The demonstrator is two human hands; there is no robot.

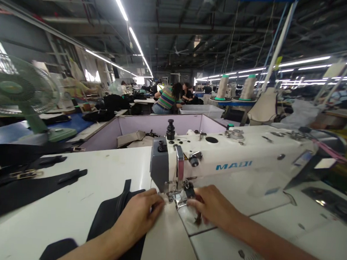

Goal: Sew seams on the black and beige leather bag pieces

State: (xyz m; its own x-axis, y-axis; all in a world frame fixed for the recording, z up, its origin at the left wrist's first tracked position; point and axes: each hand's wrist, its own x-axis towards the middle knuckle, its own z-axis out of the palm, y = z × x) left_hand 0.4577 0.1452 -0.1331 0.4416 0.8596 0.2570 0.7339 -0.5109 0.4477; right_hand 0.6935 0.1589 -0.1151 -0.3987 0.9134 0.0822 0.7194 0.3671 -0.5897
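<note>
A white sewing machine (236, 157) marked "MAQI" stands in front of me, its presser foot (178, 199) low over the bed. A long beige panel (168, 239) runs from the foot toward me. My left hand (140, 212) is closed, fingers and thumb bent together at the panel's left edge beside the foot. Just right of the foot, my right hand (212, 207) has its fingers curled in by the metal attachment; what they hold, if anything, is hidden. A black leather-like piece (105, 216) with a narrow strap lies under and beside my left forearm.
Black straps with metal buckles (26, 174) lie on the table's left side. Behind the machine is a lilac-walled bin (162, 123) holding beige pieces. A green fan (14, 87) stands at left, thread cones (222, 88) at back right. A person in a striped top (167, 98) bends over farther back.
</note>
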